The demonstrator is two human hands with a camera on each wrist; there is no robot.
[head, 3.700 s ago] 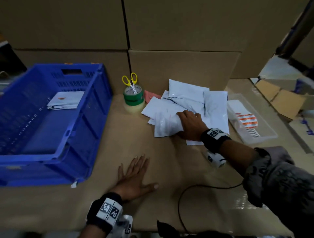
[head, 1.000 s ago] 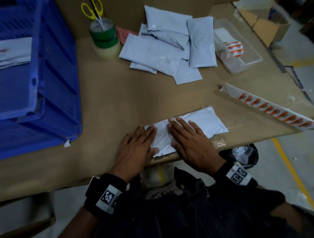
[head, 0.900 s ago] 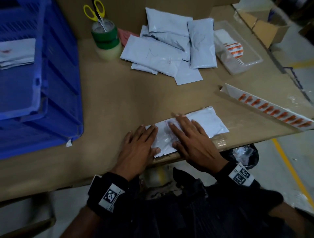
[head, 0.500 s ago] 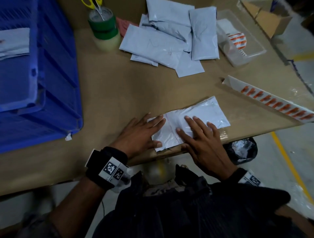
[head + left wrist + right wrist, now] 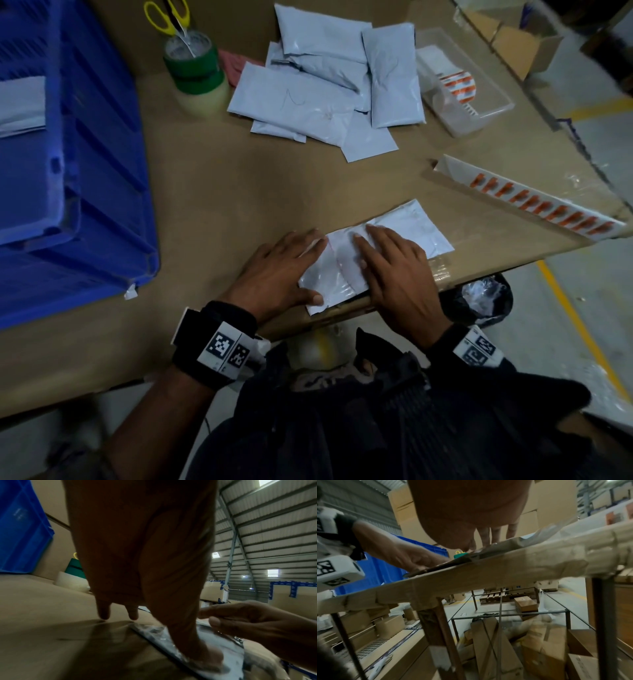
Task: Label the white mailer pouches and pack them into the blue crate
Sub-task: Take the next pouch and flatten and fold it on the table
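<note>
One mailer pouch pressed flat at the near tabletop edge

One white mailer pouch (image 5: 407, 233) — lies flat at the near edge of the tabletop (image 5: 212, 192), long side slanting up toward the right, its near corner slightly overhanging the edge.

Left hand (image 5: 277, 274) — palm down on the pouch's left end, fingers (image 5: 308, 241) straight and spread, thumb pressing the near corner. In the left wrist view the fingertips rest partly on the cardboard surface, the thumb on the pouch (image 5: 202, 641).

Right hand (image 5: 397, 274) — palm down on the pouch's middle, fingers straight and close together, pressing it; nothing gripped.

Several more white pouches, a loose overlapping pile (image 5: 329, 82) — far side of the tabletop, well apart from the pressed pouch.

Blue crate (image 5: 89, 171) — on the left of the tabletop; a white pouch (image 5: 20, 106) lies inside it.

Label strip (image 5: 534, 202) — white backing with a row of orange stickers, lying on the right of the tabletop, near the pressed pouch but not touching it.

Clear tray (image 5: 479, 116) — just right of the pile, holding a sheet with orange labels.

Green tape rolls (image 5: 195, 68) — stacked left of the pile, yellow-handled scissors (image 5: 171, 17) standing in the core.

Black bin bag (image 5: 486, 301) — on the floor below the tabletop edge, right of the right hand.
</note>
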